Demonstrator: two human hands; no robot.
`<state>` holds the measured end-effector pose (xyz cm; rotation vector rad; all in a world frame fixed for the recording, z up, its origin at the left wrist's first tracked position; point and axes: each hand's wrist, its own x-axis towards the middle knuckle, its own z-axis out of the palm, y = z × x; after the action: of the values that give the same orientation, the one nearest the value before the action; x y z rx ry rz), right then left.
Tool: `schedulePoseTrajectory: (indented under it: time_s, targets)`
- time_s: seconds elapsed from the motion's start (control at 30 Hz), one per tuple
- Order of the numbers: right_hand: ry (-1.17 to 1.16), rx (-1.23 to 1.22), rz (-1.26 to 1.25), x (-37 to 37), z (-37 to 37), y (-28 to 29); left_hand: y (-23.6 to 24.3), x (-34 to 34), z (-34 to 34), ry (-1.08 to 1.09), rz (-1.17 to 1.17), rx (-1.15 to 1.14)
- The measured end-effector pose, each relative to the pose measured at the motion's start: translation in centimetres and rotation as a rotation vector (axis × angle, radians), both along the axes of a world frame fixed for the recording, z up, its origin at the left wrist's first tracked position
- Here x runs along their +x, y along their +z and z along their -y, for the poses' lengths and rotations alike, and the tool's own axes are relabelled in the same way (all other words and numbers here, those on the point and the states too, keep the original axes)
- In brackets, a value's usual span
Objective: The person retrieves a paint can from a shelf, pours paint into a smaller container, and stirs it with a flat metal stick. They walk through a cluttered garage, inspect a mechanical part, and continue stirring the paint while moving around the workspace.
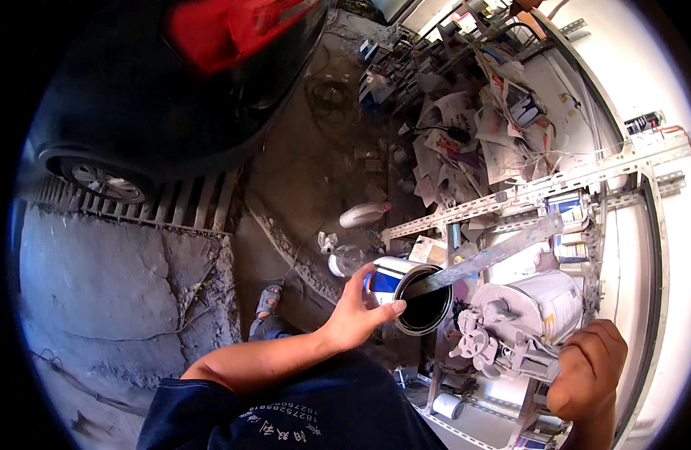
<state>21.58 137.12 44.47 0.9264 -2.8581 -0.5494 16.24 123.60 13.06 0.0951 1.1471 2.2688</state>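
L hand (358,313): grip closed around side of open blue/white can (390,282), mouth twd. viewer, int. dark. Flat strip (499,251): lower end at can mouth. R hand (588,369): grip curled on handle (539,363) of lid fitting (503,319), tilted grey can (554,300), near open can's R side. Metal rack (503,199) adj.

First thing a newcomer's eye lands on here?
Probably the open can in the left hand, center, with a long flat stick slanting out of its dark mouth. Next, at right, the right hand, closed like a fist near a dusty grey can. Upper left, a bright red patch stands out against the dark car.
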Motion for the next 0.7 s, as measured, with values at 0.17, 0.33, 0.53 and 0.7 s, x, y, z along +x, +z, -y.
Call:
schedulePoseTrajectory:
  time_s: [0.17,0.33,0.53,0.7]
  targets:
    - [0.038,0.049,0.033,-0.2,0.9,-0.1,-0.4,-0.3,0.3,-0.028,-0.005,0.024]
    - [-0.239,-0.007,-0.007,-1.0,-1.6,-0.7,-0.8,-0.9,0.8,-0.028,-0.018,-0.016]
    - [-0.545,-0.266,0.144,-2.0,-4.4,-1.4,-1.8,-1.7,1.4,-0.075,0.045,-0.071]
    - [-0.813,-0.519,0.632,-4.4,-5.9,-1.8,-3.0,-2.3,1.5,-0.064,0.061,-0.076]
